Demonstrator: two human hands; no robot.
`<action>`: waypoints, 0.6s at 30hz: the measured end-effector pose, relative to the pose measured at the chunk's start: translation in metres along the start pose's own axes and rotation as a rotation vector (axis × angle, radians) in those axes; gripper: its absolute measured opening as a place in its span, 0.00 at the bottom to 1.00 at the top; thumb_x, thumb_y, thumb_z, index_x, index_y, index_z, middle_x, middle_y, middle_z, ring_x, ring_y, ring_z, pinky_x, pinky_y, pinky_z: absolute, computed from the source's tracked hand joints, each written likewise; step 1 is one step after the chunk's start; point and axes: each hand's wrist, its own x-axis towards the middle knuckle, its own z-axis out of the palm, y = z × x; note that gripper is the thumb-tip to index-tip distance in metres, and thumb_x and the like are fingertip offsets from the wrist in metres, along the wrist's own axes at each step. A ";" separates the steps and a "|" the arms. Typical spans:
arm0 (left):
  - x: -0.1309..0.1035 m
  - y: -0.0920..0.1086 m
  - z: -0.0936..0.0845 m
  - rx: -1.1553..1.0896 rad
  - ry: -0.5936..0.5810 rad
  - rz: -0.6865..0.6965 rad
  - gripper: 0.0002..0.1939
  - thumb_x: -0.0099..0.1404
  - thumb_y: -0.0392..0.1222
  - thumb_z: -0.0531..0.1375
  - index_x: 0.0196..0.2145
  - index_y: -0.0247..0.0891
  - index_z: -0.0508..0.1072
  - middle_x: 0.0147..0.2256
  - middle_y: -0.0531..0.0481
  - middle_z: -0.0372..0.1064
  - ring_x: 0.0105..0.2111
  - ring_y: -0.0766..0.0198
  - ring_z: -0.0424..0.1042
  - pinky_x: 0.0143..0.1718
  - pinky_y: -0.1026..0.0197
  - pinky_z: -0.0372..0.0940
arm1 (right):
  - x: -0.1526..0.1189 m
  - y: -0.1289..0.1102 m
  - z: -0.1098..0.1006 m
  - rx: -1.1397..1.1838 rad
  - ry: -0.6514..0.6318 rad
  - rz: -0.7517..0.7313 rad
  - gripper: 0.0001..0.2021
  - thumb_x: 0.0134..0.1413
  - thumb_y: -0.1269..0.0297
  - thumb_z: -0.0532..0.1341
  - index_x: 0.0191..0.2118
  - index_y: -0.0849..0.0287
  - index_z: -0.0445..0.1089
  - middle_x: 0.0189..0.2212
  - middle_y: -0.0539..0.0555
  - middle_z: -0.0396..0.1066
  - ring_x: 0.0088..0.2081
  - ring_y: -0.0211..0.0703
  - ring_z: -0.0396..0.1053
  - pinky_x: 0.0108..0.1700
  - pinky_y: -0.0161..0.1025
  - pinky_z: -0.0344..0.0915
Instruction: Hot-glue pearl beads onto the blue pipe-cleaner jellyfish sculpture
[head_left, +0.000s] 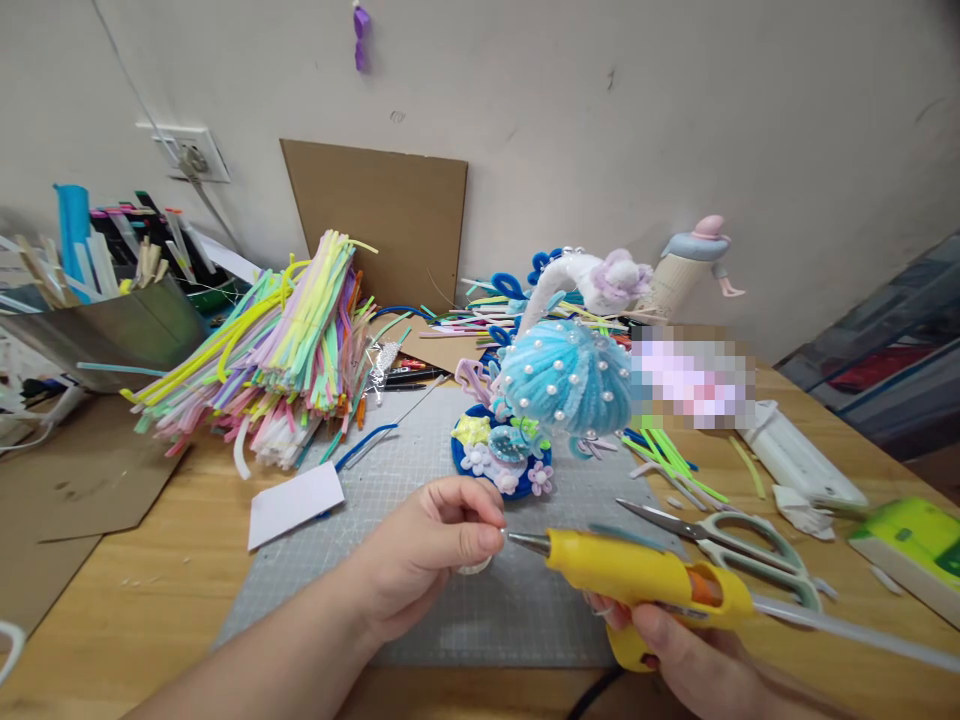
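In my right hand (679, 640) is a yellow hot glue gun (630, 570), its metal nozzle pointing left and a clear glue stick (847, 630) running out of its back. My left hand (431, 550) is closed in a pinch just left of the nozzle tip; a tiny pale, shiny thing shows at the fingertips, too small to name. A round whitish thing (476, 566) is partly hidden under these fingers. Behind my hands stands a fuzzy craft piece: a light blue dome (568, 378) dotted with pearls hangs from a white curved stem (541, 285) above a dark blue base (460, 462) with small flowers.
A grey cutting mat (300, 600) lies on the wooden table. Scissors (735, 545) are at right, near a white power bank-like block (806, 460) and a green-yellow box (911, 555). Bundled pipe cleaners (292, 340), a white card (296, 505) and a metal container (112, 335) are at left.
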 end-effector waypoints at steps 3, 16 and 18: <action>-0.001 0.000 0.000 0.008 -0.003 0.002 0.09 0.44 0.39 0.71 0.23 0.39 0.75 0.27 0.56 0.62 0.24 0.73 0.59 0.26 0.65 0.48 | -0.001 0.003 -0.001 -0.006 -0.024 0.003 0.16 0.54 0.47 0.56 0.28 0.52 0.69 0.25 0.50 0.70 0.28 0.44 0.69 0.31 0.39 0.68; -0.001 0.000 0.000 0.011 -0.006 0.005 0.09 0.44 0.39 0.71 0.23 0.39 0.75 0.27 0.56 0.62 0.25 0.72 0.59 0.27 0.65 0.48 | -0.002 -0.002 -0.004 -0.053 -0.066 -0.009 0.16 0.56 0.48 0.55 0.28 0.54 0.68 0.25 0.52 0.70 0.30 0.44 0.70 0.35 0.41 0.67; -0.001 0.000 0.000 0.011 -0.008 0.011 0.09 0.44 0.38 0.71 0.23 0.39 0.75 0.27 0.56 0.62 0.25 0.72 0.59 0.27 0.64 0.48 | -0.002 -0.003 -0.003 -0.038 -0.049 -0.017 0.16 0.56 0.48 0.56 0.28 0.55 0.68 0.25 0.52 0.70 0.29 0.44 0.70 0.34 0.41 0.68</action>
